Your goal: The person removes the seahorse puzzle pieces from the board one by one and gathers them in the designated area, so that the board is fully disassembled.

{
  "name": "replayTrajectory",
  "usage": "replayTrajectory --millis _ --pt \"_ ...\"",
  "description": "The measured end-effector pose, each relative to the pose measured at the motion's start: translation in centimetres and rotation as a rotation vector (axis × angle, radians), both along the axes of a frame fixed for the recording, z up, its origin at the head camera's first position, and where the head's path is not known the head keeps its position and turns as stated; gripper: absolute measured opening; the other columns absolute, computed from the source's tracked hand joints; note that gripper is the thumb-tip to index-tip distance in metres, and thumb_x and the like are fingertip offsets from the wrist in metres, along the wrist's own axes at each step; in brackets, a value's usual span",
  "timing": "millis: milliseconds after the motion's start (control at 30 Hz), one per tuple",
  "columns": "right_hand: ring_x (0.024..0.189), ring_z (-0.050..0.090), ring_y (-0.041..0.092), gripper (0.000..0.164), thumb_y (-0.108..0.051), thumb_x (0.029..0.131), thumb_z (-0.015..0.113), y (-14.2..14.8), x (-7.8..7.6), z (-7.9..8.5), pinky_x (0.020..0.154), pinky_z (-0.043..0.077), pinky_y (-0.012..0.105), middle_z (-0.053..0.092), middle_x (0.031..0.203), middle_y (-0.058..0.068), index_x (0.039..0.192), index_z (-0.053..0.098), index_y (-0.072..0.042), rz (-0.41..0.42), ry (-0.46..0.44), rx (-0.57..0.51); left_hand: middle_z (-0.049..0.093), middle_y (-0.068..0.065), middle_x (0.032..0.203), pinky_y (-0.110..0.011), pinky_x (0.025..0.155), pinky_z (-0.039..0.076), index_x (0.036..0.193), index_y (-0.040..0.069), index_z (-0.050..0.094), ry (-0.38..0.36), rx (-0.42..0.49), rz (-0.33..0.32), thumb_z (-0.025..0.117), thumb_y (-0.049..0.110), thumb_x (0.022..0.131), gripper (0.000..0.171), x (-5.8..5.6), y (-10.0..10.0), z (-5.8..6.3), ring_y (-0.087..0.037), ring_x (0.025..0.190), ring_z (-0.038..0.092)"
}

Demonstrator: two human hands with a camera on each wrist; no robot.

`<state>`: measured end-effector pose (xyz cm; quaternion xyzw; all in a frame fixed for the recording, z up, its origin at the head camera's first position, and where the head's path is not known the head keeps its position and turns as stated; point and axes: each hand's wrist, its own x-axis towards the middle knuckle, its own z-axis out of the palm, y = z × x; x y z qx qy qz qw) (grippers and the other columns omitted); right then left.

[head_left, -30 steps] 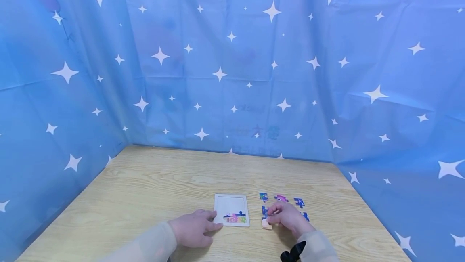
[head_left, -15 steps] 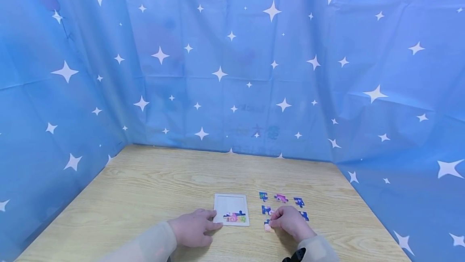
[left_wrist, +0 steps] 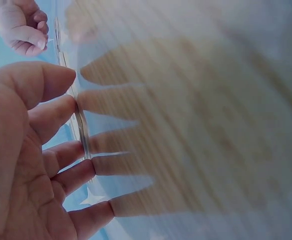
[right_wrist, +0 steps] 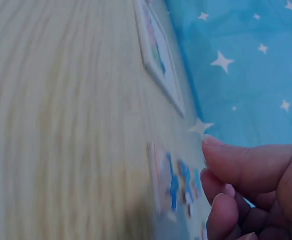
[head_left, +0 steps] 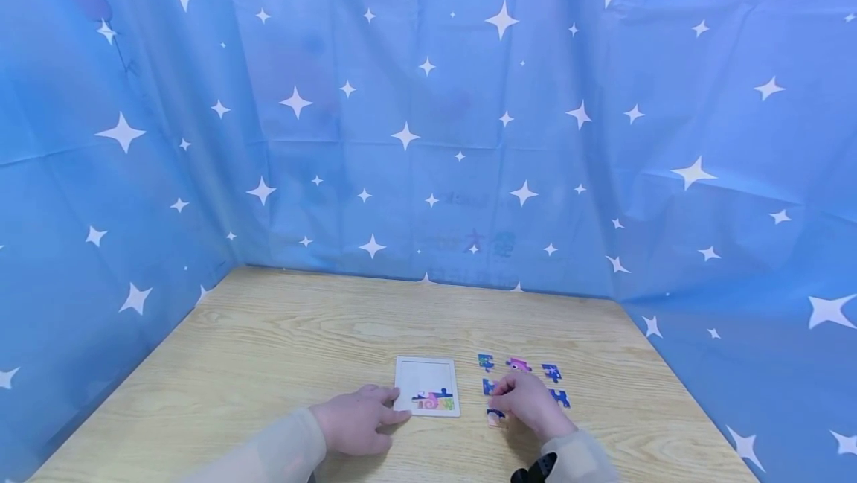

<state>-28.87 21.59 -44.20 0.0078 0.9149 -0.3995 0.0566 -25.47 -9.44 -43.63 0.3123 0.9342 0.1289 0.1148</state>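
Note:
A white puzzle tray (head_left: 402, 369) lies on the table with several joined puzzle pieces (head_left: 435, 400) in its lower right corner. My left hand (head_left: 358, 420) lies flat beside it, index finger and thumb at the tray's left edge. In the left wrist view, the fingers of the left hand (left_wrist: 41, 165) are spread, fingertips down on the tabletop. My right hand (head_left: 529, 401) hovers over the loose pieces, close above a peach and dark blue puzzle piece (head_left: 495, 417). In the right wrist view, the thumb and bent fingers of the right hand (right_wrist: 250, 185) show nothing between them.
Several loose puzzle pieces lie right of the tray, among them a pink piece (head_left: 518, 365), a blue piece (head_left: 552, 372) and another blue one (head_left: 560, 397). A blue star-patterned curtain (head_left: 428, 170) bounds the wooden table (head_left: 301, 341) at the back and sides.
The peach piece has shifted slightly right and now lies under the right hand, which has let go of it and moved a little away. The left hand and tray stay put.

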Motion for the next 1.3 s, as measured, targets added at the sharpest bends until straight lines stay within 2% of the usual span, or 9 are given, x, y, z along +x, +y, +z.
replayTrajectory --millis 100,233,333,500,667,833,967,1200,1300 --pt "0.073 0.05 0.019 0.011 -0.013 0.082 0.076 -0.9 -0.3 0.2 0.061 0.039 0.03 0.059 0.082 0.003 0.083 0.066 -0.009 0.008 -0.008 -0.005 0.04 -0.004 0.15 -0.044 0.107 0.037 0.136 0.035 0.055 0.005 0.0 0.0 0.06 0.039 0.087 0.049 0.0 0.0 0.0 -0.028 0.137 0.035" --pt "0.07 0.049 0.019 0.012 -0.012 0.083 0.074 -2.5 -0.4 0.5 0.057 0.044 0.029 0.059 0.086 0.005 0.088 0.064 -0.008 -0.003 -0.062 -0.12 0.04 -0.004 0.15 -0.045 0.107 0.037 0.136 0.035 0.055 0.007 -0.005 -0.004 0.06 0.04 0.087 0.049 0.0 0.0 -0.1 -0.028 0.137 0.035" --pt "0.072 0.049 0.02 0.012 -0.012 0.084 0.073 -3.8 -0.6 0.5 0.057 0.044 0.03 0.059 0.09 0.005 0.09 0.063 -0.008 0.001 -0.061 -0.161 0.04 -0.004 0.15 -0.046 0.107 0.037 0.136 0.036 0.055 0.0 -0.004 -0.005 0.06 0.04 0.087 0.049 -0.1 0.0 -0.1 -0.028 0.137 0.035" --pt "0.081 0.052 0.021 0.011 -0.013 0.084 0.074 -5.6 -1.1 0.6 0.068 0.042 0.034 0.061 0.09 0.004 0.089 0.065 -0.008 0.059 -0.016 -0.158 0.041 -0.004 0.149 -0.045 0.106 0.038 0.136 0.036 0.054 0.02 -0.02 -0.02 0.059 0.04 0.088 0.049 -0.2 0.0 -0.3 -0.028 0.136 0.037" --pt "0.079 0.053 0.019 0.009 -0.013 0.085 0.073 -7.1 -1.5 0.9 0.071 0.045 0.034 0.061 0.087 0.003 0.088 0.067 -0.007 0.151 0.034 -0.128 0.042 -0.005 0.148 -0.043 0.106 0.039 0.136 0.035 0.055 0.049 -0.03 -0.035 0.058 0.04 0.088 0.048 -0.4 0.0 -0.5 -0.027 0.135 0.038" --pt "0.078 0.055 0.017 0.008 -0.01 0.084 0.074 -8.4 -1.8 0.7 0.072 0.046 0.035 0.061 0.085 0.002 0.088 0.068 -0.006 0.174 0.043 -0.133 0.043 -0.005 0.147 -0.042 0.105 0.04 0.135 0.035 0.056 0.052 -0.019 -0.032 0.059 0.04 0.088 0.048 -0.4 0.0 -0.5 -0.027 0.134 0.039" --pt "0.076 0.054 0.017 0.009 -0.009 0.082 0.075 -9.0 -2.0 0.2 0.07 0.045 0.033 0.061 0.083 0.002 0.086 0.068 -0.006 0.175 0.035 -0.127 0.043 -0.004 0.147 -0.043 0.104 0.041 0.135 0.035 0.056 0.045 -0.017 -0.031 0.059 0.04 0.088 0.048 -0.4 0.0 -0.4 -0.027 0.134 0.039" --pt "0.067 0.055 0.015 0.012 -0.004 0.078 0.076 -9.7 -1.8 -0.5 0.06 0.045 0.027 0.061 0.075 0.001 0.086 0.068 -0.003 0.213 0.003 -0.158 0.044 -0.007 0.146 -0.041 0.105 0.04 0.135 0.033 0.057 0.076 -0.027 -0.041 0.06 0.038 0.087 0.048 -0.2 0.1 -0.3 -0.027 0.134 0.04" --pt "0.067 0.055 0.014 0.013 -0.001 0.075 0.077 -9.8 -1.8 -0.8 0.06 0.046 0.026 0.061 0.074 0.001 0.084 0.068 -0.003 0.236 0.011 -0.128 0.044 -0.006 0.147 -0.042 0.105 0.04 0.135 0.033 0.057 0.064 -0.026 -0.036 0.06 0.037 0.087 0.048 -0.2 0.1 -0.2 -0.027 0.134 0.039"
